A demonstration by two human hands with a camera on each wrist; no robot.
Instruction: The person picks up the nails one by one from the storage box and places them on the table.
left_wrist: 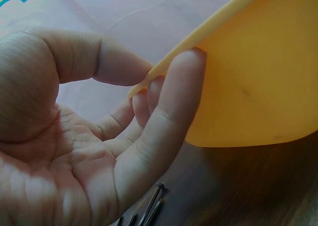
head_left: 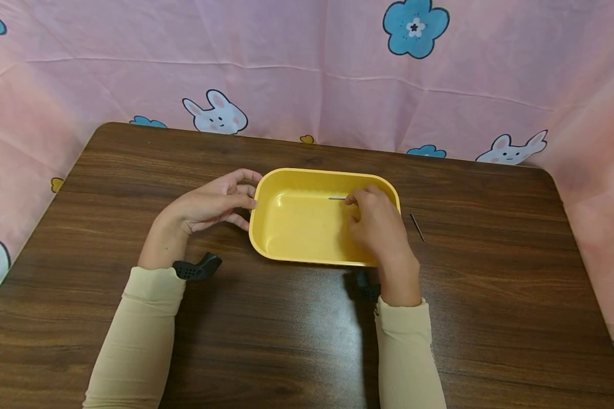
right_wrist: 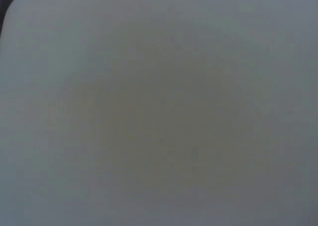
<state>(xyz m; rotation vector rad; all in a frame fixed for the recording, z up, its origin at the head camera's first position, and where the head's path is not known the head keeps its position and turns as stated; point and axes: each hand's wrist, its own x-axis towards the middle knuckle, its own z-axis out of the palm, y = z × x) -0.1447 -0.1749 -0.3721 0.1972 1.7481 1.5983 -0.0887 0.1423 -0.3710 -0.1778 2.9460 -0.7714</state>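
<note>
Crosswise, nail (head_left: pixel 336 198) pinched by right hand (head_left: pixel 376 224), tip pointing left, left hand (head_left: pixel 212 201) fingers gripping tray (head_left: pixel 286 238) rim

Head view was evenly lit and sharp, soft shadows under arms. Left wrist close-up soft. Right wrist: featureless grey blur.

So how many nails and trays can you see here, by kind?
Trays: 1, yellow.
Nails: at least 4: 1 held over the tray, 1 on the table, at least 2 under the left hand.
Total: at least 5.
</note>
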